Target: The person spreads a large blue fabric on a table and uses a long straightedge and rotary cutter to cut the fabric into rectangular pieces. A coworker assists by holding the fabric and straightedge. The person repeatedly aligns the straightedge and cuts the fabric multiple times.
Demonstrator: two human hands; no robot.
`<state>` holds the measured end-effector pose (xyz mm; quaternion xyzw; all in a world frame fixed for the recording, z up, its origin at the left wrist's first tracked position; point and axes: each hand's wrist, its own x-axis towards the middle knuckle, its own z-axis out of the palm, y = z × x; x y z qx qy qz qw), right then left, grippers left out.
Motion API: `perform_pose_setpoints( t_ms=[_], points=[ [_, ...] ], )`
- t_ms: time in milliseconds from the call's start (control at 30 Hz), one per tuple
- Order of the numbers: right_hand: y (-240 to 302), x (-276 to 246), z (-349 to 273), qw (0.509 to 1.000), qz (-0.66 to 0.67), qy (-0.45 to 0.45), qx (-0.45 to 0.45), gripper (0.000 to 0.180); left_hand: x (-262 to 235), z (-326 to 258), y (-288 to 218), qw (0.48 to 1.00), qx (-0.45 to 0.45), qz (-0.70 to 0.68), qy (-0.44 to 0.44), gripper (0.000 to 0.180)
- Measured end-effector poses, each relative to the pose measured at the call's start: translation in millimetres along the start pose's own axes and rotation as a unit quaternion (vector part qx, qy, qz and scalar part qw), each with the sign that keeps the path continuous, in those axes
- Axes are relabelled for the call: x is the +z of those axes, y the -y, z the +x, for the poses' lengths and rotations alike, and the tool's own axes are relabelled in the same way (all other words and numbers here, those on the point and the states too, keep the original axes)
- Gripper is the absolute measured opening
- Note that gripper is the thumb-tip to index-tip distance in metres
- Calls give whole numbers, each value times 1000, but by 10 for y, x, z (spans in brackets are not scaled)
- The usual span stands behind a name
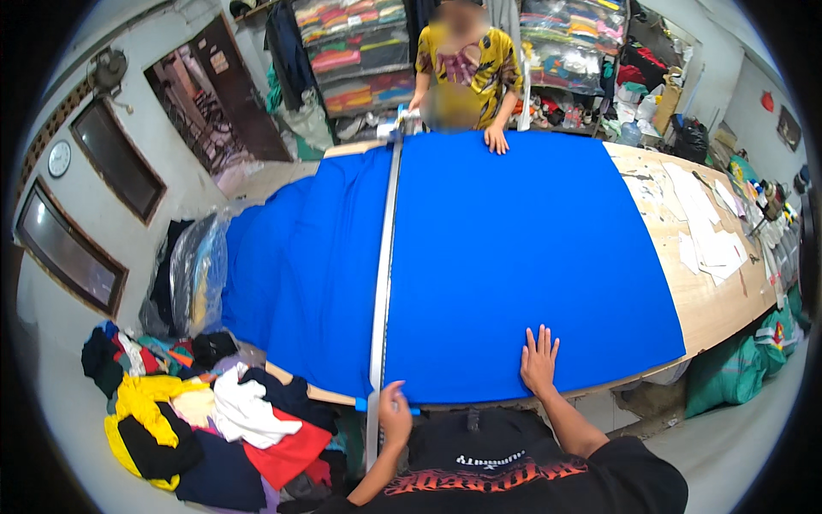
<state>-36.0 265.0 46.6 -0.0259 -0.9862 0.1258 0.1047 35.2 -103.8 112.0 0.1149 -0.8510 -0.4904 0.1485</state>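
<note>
A wide sheet of bright blue fabric (514,257) lies smooth over the table to the right of a long metal rail (386,265), and in loose folds to its left. My right hand (539,361) rests flat on the fabric near its front edge, fingers spread. Beside the rail's near end, my left hand (394,418) is raised with its fingers loosely bent and nothing visible in it. A blue clip-like piece (361,403) sits at that rail end, close to my left hand. Across the table, a co-worker's hand (496,139) presses the fabric's far edge.
The co-worker (467,73) stands by a device (399,126) at the rail's far end. White paper pieces (706,227) lie on the bare wooden tabletop (711,304) at right. A heap of clothes (223,420) is at lower left; shelves of packed fabric (355,56) stand behind.
</note>
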Motion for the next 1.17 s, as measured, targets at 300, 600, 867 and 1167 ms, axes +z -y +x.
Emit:
perform_pose_setpoints(
  t_ms=[300,600,867,1167],
  points=[
    [1393,256,85,964,90,83,-236,59,-1055,-1719,1205,923,-307,225,-54,56],
    [2323,709,63,954,60,84,-281,62,-1139,-1591,1032,861,-446,240,-50,92],
    [2723,694,103,929,39,138,-342,64,-1344,-1446,559,843,-472,243,-86,101],
    [2712,971,316,855,81,136,-494,62,-1452,-1336,214,828,-497,239,-103,100]
  ],
)
